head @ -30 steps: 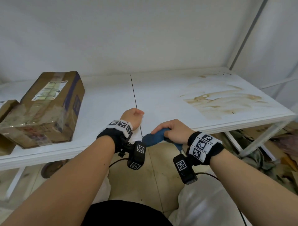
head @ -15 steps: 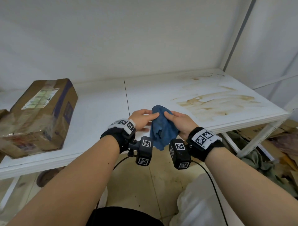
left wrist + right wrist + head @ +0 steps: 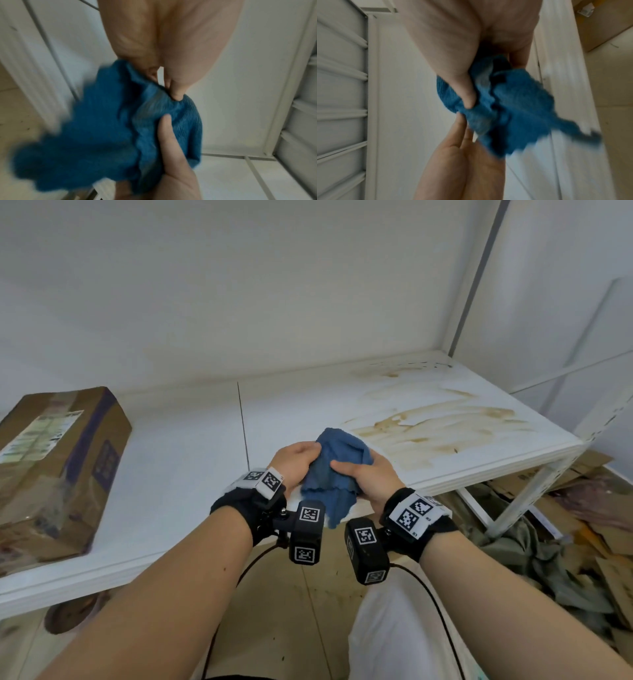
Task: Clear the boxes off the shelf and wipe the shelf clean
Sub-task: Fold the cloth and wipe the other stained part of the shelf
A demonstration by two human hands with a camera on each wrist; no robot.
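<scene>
A crumpled blue cloth (image 3: pixel 337 474) hangs between both hands, just above the front edge of the white shelf (image 3: pixel 178 474). My left hand (image 3: pixel 310 455) pinches its upper left part; the thumb and fingers (image 3: pixel 176 93) close on a fold. My right hand (image 3: pixel 346 469) grips the right side, with its thumb (image 3: pixel 465 97) pressed into the fabric (image 3: pixel 513 108). A loose corner (image 3: pixel 68 155) dangles below. Brown smeared stains (image 3: pixel 431 429) cover the shelf's right half. A worn taped cardboard box (image 3: pixel 58 470) lies at the shelf's left end.
A white upright post (image 3: pixel 479 278) stands at the shelf's back right corner, with a white wall behind. Flattened cardboard and green fabric (image 3: pixel 555 546) lie on the floor under the right end. A dark seam (image 3: pixel 243 426) divides the shelf boards.
The cloth came up from below the shelf edge, where the right hand alone held it. Now both hands hold it, bunched, over the front edge, nearer the stains.
</scene>
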